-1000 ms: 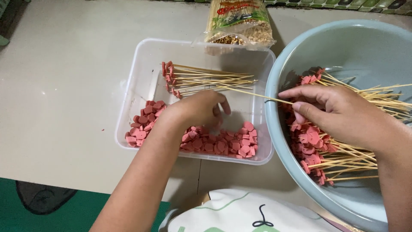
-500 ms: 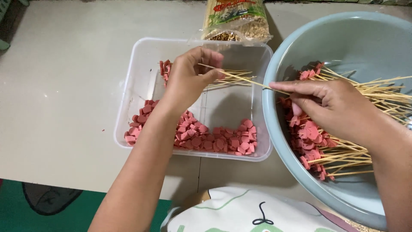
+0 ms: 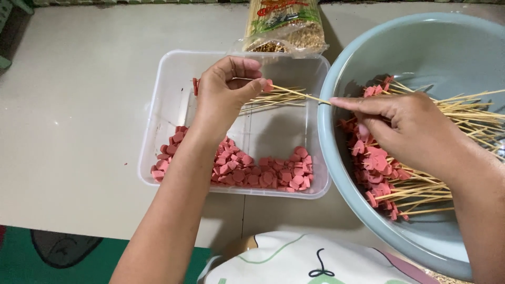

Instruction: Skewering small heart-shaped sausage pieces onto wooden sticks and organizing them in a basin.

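Above the clear plastic tub (image 3: 158, 113), the left hand (image 3: 223, 97) is hovering with its fingers curled inward. Its thumb and fingertips are pinching a small pink sausage slice (image 3: 269, 84) and are pressing it onto the tip of a thin bamboo skewer (image 3: 300, 94). The skewer is running from that slice to the right, over the tub's right wall. The right hand (image 3: 407, 126) is holding the skewer's other end over the left rim of the large pale blue basin (image 3: 368, 47); its forefinger is extended along the stick, and the other fingers are folded beneath. How tightly they are closing on the stick cannot be told.

Inside the tub, a layer of loose pink slices (image 3: 263, 173) is lying along the near wall and spreading into the near left corner. A bundle of bare and partly loaded skewers (image 3: 273, 100) is lying across the far half of the tub, partly hidden behind the left hand.

Inside the basin, finished skewers (image 3: 405, 186) are lying in a heap with their pink ends toward the left wall and their bare ends pointing right.

At the far edge of the pale floor (image 3: 68, 105), a packet of bamboo sticks (image 3: 284, 26) is touching the tub's far wall.
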